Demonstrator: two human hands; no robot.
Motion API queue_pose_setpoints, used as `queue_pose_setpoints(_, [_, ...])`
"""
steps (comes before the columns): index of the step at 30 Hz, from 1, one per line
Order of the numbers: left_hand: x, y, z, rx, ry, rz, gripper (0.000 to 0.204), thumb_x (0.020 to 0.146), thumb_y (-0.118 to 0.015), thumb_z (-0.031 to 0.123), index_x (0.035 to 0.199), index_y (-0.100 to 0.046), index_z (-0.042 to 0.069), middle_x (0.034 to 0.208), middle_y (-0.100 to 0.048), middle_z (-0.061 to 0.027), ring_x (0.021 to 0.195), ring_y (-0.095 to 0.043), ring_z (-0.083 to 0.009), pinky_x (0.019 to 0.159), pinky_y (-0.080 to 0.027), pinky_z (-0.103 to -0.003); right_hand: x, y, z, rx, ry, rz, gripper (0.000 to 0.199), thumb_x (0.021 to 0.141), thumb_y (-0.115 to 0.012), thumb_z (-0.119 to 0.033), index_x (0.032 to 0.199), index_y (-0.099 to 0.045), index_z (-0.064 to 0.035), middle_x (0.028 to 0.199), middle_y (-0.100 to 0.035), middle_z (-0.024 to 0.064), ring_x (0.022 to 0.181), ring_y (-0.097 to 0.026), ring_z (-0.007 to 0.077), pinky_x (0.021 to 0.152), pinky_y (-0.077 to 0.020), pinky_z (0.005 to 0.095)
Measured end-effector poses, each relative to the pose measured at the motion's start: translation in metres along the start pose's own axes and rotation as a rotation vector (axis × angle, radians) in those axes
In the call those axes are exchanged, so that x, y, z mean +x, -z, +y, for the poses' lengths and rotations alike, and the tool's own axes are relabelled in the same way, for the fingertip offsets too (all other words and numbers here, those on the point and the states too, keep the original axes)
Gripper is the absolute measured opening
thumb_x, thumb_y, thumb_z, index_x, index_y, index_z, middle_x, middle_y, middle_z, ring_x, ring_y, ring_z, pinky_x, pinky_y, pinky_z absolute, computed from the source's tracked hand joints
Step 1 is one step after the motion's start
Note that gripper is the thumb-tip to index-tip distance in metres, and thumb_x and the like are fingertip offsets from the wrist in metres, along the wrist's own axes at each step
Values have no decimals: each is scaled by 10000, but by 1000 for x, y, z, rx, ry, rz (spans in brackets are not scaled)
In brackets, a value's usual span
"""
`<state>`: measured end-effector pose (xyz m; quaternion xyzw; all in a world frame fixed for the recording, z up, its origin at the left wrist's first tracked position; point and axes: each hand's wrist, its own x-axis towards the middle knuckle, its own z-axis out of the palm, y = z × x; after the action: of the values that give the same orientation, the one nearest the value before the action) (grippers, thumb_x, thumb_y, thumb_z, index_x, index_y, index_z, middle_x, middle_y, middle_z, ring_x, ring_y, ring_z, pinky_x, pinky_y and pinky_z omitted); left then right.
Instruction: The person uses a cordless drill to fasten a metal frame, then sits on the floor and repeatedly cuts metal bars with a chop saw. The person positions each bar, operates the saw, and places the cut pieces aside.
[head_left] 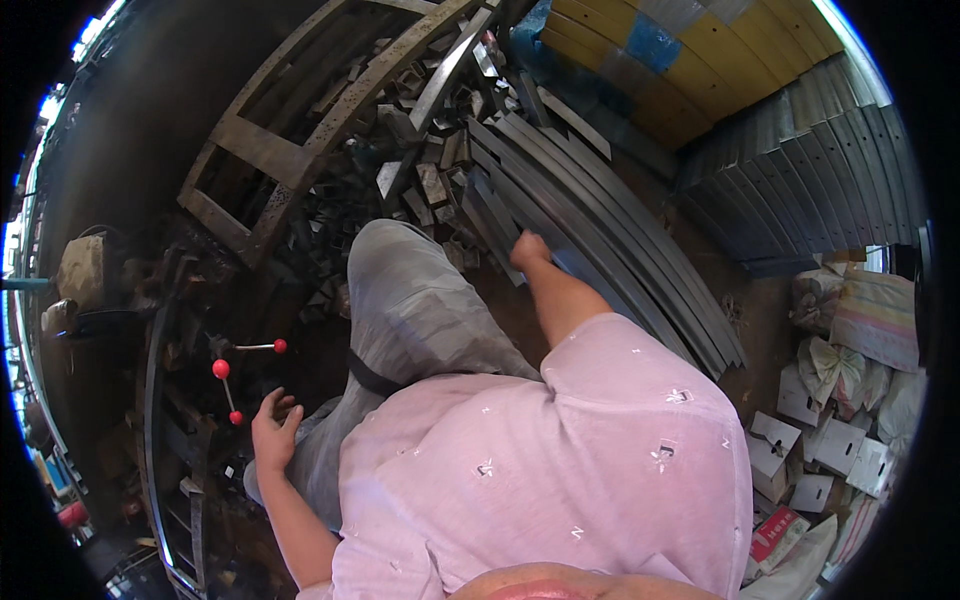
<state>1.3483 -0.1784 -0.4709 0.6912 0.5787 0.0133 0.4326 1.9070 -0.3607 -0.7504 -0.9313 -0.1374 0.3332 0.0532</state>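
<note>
My right hand (pixel 530 250) is stretched forward to the left edge of a stack of long grey metal bars (pixel 600 240). Its fingers are curled closed on a shorter metal bar (pixel 488 218) at that edge; the fingertips are partly hidden. My left hand (pixel 275 430) hangs beside my left thigh with its fingers apart and slightly bent, holding nothing. Just ahead of it are metal handle levers with red ball knobs (pixel 221 369), which the hand does not touch.
Loose metal offcuts (pixel 430 185) lie heaped ahead, beside a rusty metal frame (pixel 265 150). Yellow panels (pixel 690 60) and stacked grey metal pieces (pixel 810 170) stand at the far right. White boxes (pixel 835 445) and tied sacks (pixel 875 315) lie to my right.
</note>
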Motion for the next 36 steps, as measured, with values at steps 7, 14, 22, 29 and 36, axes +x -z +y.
queue_pose_setpoints(7, [-26,23,23,24,-60,305,423,926,-808,63,1313,-675,-46,1098,-771,-127,1007,-729,-187,937,-577,-335,19,-38,-25,-13,-59,-205,826,954,-636,-216,1673,-262,-56,1741,-295,186,1535,-436,393,1242,-420,509])
queue_pose_setpoints(14, [1,50,49,97,-374,827,311,965,-777,67,1249,-695,-31,1204,-720,-148,1097,-701,-245,973,-559,-376,-17,-34,-14,-72,164,-236,589,921,-711,-353,1370,-656,24,1383,-680,243,1298,-663,396,1102,-539,462])
queue_pose_setpoints(22, [98,40,44,572,-425,411,378,861,-846,214,1171,-728,32,1210,-725,-171,1181,-660,-384,1038,-523,-463,-46,-1,23,-64,254,-222,669,891,-790,-538,1209,-759,50,1264,-741,267,1192,-718,405,1035,-563,473])
queue_pose_setpoints(29, [97,50,75,590,-225,269,264,901,-836,249,834,-747,10,736,-690,-134,740,-699,-310,839,-588,-446,-34,33,10,-67,319,-174,676,902,-781,-560,1198,-771,48,1275,-738,265,1235,-696,400,1053,-540,467])
queue_pose_setpoints(36, [68,103,-80,-310,-397,306,425,973,-755,208,626,-578,38,592,-502,46,568,-429,-55,557,-339,-306,-58,79,-36,193,516,-150,596,920,-802,-474,1208,-762,46,1234,-761,248,1161,-731,359,1008,-554,441])
